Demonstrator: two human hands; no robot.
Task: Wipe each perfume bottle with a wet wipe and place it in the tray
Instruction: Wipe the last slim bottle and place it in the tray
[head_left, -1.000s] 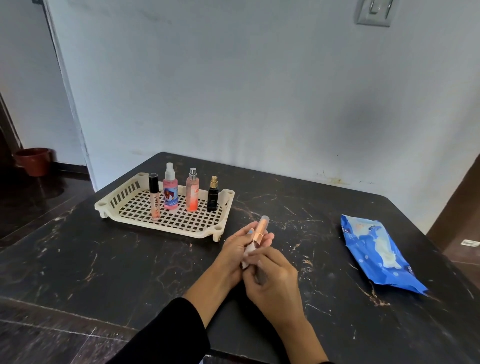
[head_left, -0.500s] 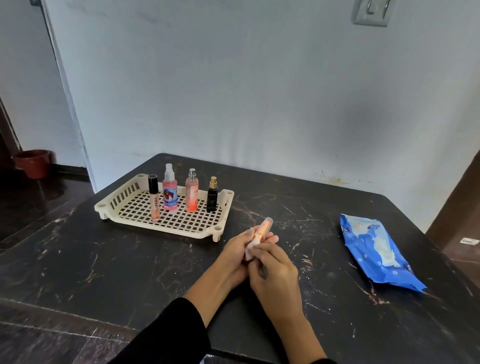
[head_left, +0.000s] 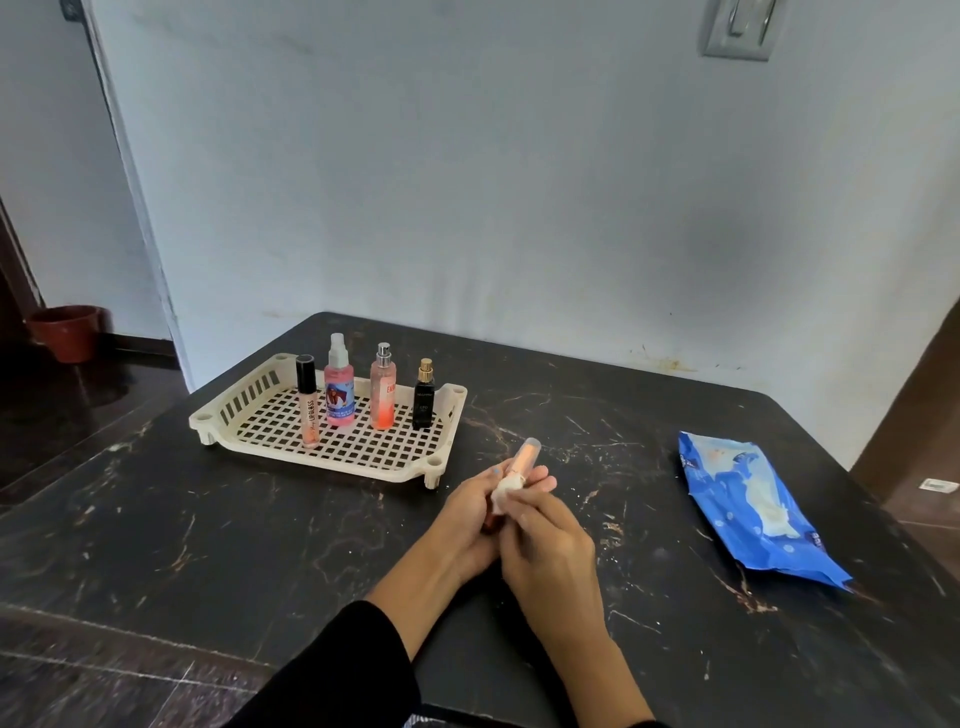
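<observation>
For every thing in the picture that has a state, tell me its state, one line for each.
tray: on table, holds four upright bottles
lip gloss tube: upright, capped
two pink spray bottles: upright in tray
black bottle: upright in tray
orange bottle: tilted, held by both hands
wet wipe: bunched against orange bottle
left hand: grips bottle
right hand: holds wipe
wipes pack: lying flat
</observation>
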